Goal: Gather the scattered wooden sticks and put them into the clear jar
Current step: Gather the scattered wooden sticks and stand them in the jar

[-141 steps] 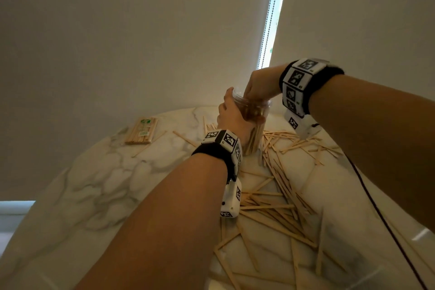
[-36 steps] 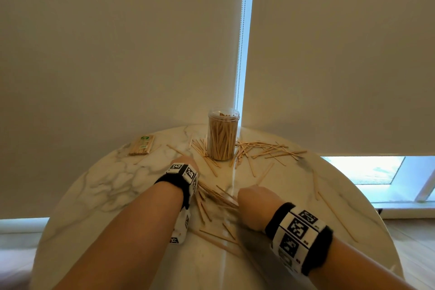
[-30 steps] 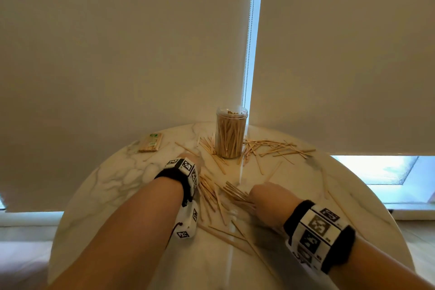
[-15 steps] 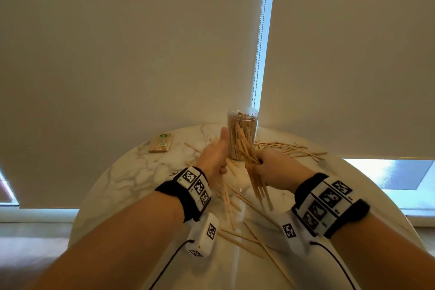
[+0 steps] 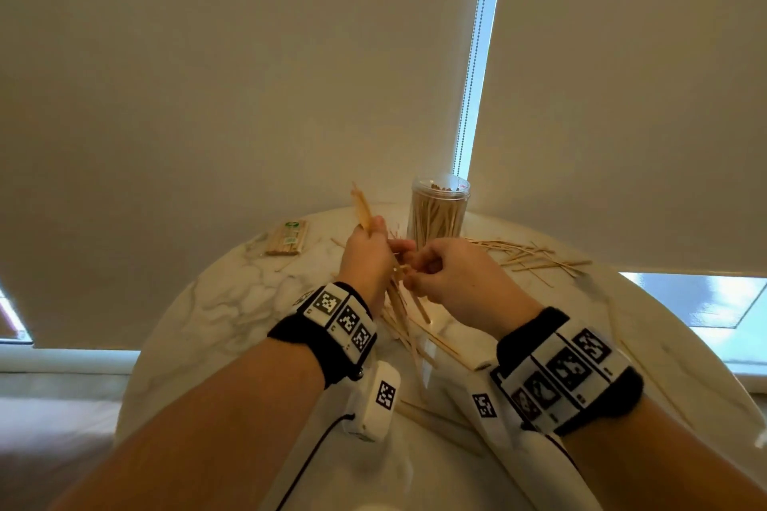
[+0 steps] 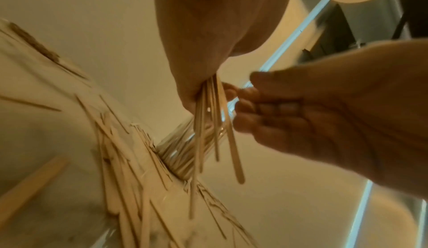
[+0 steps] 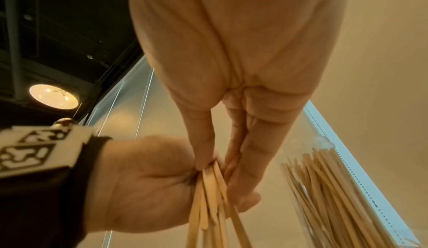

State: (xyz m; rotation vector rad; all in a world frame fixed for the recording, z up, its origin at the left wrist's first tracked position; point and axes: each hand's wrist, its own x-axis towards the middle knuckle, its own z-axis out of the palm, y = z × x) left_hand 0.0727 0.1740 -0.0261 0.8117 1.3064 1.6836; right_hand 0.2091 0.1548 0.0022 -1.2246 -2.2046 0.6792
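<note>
The clear jar, packed with upright wooden sticks, stands at the far edge of the round marble table. In front of it, above the table, my left hand grips a bundle of sticks that pokes out above and below the fist. My right hand meets it from the right and pinches the same bundle. In the left wrist view the sticks hang from my left hand with the right hand at them. In the right wrist view thumb and fingers of the right hand pinch the bundle, with the jar to its right.
Loose sticks lie on the table under my hands, and another scatter lies right of the jar. A wrapped pack of sticks sits at the far left. Roller blinds with a bead chain hang right behind the table.
A second ago both hands were down on the table among the sticks. The right hand lifted a bundle towards the jar, and now the left hand grips it too, held more upright.
</note>
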